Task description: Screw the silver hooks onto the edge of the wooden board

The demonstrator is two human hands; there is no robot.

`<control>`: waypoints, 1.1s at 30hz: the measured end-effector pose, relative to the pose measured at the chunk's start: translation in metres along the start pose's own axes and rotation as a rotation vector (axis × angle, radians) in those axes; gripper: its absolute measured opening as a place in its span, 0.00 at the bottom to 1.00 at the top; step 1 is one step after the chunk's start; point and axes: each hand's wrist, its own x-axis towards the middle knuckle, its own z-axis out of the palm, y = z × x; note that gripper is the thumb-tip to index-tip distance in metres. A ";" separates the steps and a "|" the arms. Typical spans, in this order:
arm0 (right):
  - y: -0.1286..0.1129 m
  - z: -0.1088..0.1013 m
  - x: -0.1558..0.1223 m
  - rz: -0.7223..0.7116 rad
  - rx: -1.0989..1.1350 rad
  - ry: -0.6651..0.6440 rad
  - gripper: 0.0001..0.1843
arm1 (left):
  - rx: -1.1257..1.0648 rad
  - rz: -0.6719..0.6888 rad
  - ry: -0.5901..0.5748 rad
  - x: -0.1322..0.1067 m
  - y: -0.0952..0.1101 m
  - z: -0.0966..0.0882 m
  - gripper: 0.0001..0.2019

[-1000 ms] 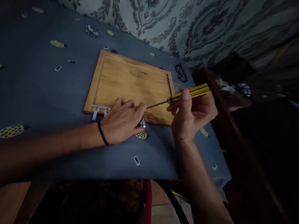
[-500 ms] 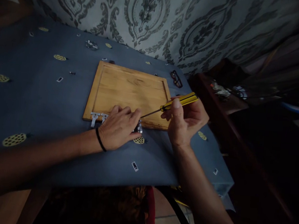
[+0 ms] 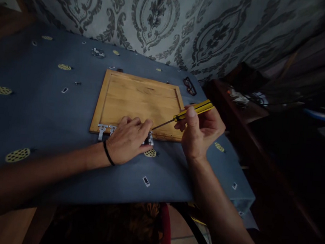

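A wooden cabinet door (image 3: 141,99) with a raised frame lies flat on the table. In my right hand (image 3: 199,134) is a screwdriver (image 3: 194,110) with a yellow and black handle. Its shaft slants down to the left, and the tip reaches a metal hinge (image 3: 150,139) at the door's near edge. My left hand (image 3: 129,140), a black band on its wrist, presses over that edge with fingers bent, gripping the hinge by its left side. The fingers partly hide this hinge. Left of them, two more metal hinges (image 3: 101,132) sit along the same edge.
The table has a blue cloth (image 3: 43,119) with pineapple prints. Loose metal hardware (image 3: 97,52) lies at the back left, and a small screw (image 3: 78,83) lies left of the door. Eyeglasses (image 3: 189,86) rest at the back right. A patterned curtain (image 3: 154,18) hangs behind.
The camera view has shifted slightly. Both hands, the screwdriver and the door keep nearly the same positions relative to each other.
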 end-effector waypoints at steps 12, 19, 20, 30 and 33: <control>0.001 0.000 0.000 0.003 0.049 -0.001 0.18 | 0.022 -0.006 0.005 0.000 0.001 -0.002 0.20; 0.001 0.000 0.000 0.003 0.034 -0.018 0.17 | 0.026 -0.019 -0.025 0.001 0.002 -0.002 0.22; 0.000 0.000 0.000 0.002 0.026 -0.018 0.17 | 0.028 -0.024 -0.023 0.001 0.002 -0.002 0.22; -0.004 0.002 -0.002 0.022 -0.001 -0.055 0.20 | 0.023 -0.042 -0.043 0.002 0.004 -0.004 0.24; -0.004 0.003 -0.002 0.036 0.001 -0.079 0.21 | 0.019 -0.049 -0.063 0.003 0.005 -0.007 0.25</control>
